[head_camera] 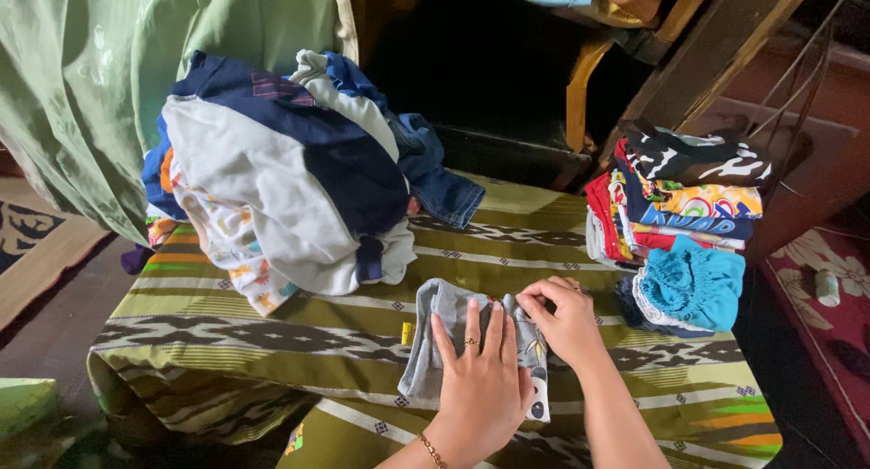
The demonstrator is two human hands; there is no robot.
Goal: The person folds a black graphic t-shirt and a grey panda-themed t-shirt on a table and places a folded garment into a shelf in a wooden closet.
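While a green-and-olive striped cloth [272,328] covers the surface across most of the lower frame, a pale green curtain [100,79] hangs at upper left. Dark wooden furniture [507,79] fills the upper centre, with folded items on a shelf at the top edge. Big heap [290,174] of unfolded clothes sits left of centre: navy and white garments on top, a printed white piece at its lower left, jeans spilling toward centre. Folded stack [680,224] at right of frame: black-and-white piece on top, bright printed ones under it, red edges at its left, a turquoise knit piece [693,286] at the front. Red floral rug [820,306] at far right edge, patterned mat [27,233] at far left.

Grey garment [444,338], small, lies flat on the cloth at lower centre, between heap and stack, apart from both. A printed patch shows at its lower right corner.

Left hand [480,378] lies open, palm down, fingers spread flat on the garment, pressing it; ring on one finger, thin bracelet [431,451] at the wrist. Right hand [566,319] is closed in a pinch on the garment's upper right edge, just beside the left hand's fingertips.
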